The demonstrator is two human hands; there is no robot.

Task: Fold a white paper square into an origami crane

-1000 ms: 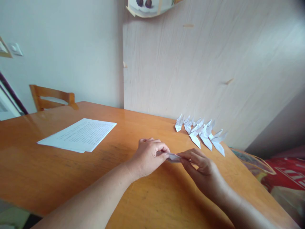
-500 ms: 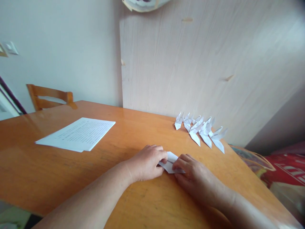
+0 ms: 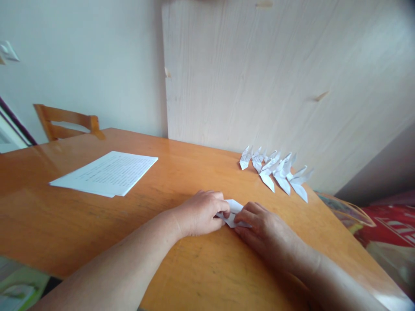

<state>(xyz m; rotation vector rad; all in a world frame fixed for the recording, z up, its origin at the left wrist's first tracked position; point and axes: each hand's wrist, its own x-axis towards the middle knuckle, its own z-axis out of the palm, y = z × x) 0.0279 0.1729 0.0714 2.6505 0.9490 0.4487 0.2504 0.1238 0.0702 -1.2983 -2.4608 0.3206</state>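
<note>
A small piece of folded white paper point(image 3: 234, 206) lies on the wooden table between my hands. My left hand point(image 3: 207, 212) pinches its left end, with thumb and fingers closed on the edge. On the right end, my right hand point(image 3: 256, 220) presses with curled fingers, its thumb at the near edge. The fingers hide both ends of the paper; its pale middle shows with a crease running along it. Beyond my right hand stand several folded paper cranes point(image 3: 269, 170), grouped near the table's far right edge.
A stack of printed paper sheets point(image 3: 106, 172) lies on the table point(image 3: 181, 168) at the left. Behind it is a wooden chair point(image 3: 68, 116). A pale wood-grain panel point(image 3: 227, 77) rises at the table's back edge. Red bags point(image 3: 392, 224) sit beyond the right edge.
The whole view has tilted down slightly, so everything but my hands' grip has shifted in the picture. My right fingers have slid slightly along the folded paper; both hands still hold it.
</note>
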